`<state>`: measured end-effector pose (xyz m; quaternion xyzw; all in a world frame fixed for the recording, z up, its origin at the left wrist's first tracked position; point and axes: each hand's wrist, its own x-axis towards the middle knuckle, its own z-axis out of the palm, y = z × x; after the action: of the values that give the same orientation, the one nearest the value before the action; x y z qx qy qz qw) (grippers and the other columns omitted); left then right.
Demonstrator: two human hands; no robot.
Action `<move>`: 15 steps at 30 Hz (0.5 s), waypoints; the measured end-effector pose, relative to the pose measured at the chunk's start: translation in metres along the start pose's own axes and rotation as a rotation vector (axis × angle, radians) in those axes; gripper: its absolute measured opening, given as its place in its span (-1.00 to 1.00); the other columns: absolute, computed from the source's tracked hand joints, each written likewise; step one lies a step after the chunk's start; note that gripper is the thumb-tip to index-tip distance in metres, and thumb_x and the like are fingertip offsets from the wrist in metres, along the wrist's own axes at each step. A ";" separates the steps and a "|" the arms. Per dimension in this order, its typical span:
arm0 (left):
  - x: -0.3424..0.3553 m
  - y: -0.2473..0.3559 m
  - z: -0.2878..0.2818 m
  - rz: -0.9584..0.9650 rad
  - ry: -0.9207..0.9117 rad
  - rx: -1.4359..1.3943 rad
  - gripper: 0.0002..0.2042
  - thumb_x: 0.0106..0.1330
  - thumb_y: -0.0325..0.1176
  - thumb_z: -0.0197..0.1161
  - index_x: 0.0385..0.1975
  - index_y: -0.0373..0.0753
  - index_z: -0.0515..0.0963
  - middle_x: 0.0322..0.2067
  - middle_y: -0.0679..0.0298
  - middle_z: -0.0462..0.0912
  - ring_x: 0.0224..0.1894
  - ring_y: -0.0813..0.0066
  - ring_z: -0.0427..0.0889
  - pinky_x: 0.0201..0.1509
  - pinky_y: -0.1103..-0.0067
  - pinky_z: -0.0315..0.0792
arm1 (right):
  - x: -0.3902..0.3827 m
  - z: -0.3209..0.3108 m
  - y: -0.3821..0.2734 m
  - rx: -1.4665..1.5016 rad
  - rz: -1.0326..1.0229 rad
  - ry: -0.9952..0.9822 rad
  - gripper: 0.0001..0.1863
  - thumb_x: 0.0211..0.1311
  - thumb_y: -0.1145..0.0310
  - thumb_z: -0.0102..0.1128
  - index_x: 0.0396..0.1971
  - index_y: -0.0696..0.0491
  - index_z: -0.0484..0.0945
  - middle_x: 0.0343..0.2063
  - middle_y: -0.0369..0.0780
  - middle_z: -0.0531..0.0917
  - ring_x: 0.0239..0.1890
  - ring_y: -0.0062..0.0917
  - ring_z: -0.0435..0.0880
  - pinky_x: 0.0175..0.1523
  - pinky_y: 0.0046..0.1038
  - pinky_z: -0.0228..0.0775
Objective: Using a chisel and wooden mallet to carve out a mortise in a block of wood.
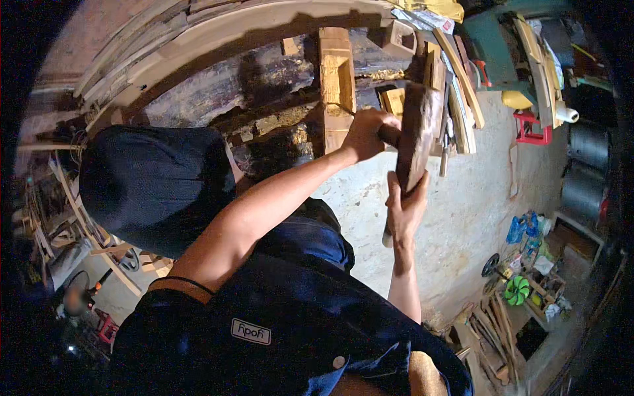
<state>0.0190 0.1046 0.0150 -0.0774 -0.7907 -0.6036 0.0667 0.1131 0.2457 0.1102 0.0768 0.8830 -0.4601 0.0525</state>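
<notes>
The left hand [367, 134] grips a chisel [343, 109] on the wooden block [337, 79] (right hand [404, 210] clutching a mallet [415, 135]), so a glancing blow could strike knuckles.

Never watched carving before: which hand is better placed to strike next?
Probably the right: the right hand grips the wooden mallet, raised beside the chisel that the left hand holds against the wooden block.

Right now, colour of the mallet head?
Dark brown wood mallet head, head view.
</notes>
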 end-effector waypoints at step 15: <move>0.058 -0.030 -0.038 -0.144 0.246 -0.279 -0.78 0.14 -0.36 0.45 -0.26 -0.28 0.65 -0.34 0.18 0.74 -0.26 0.39 0.69 -0.11 0.44 0.57 | 0.004 0.009 -0.013 0.192 0.048 0.029 -0.60 0.33 0.23 0.28 -0.07 0.13 0.33 -0.63 -0.31 0.47 -0.67 -0.66 0.43 -0.57 -0.56 0.27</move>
<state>-0.0437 0.0623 0.0078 0.0451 -0.6886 -0.7156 0.1082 0.1071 0.2313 0.1147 0.1094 0.8334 -0.5401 0.0429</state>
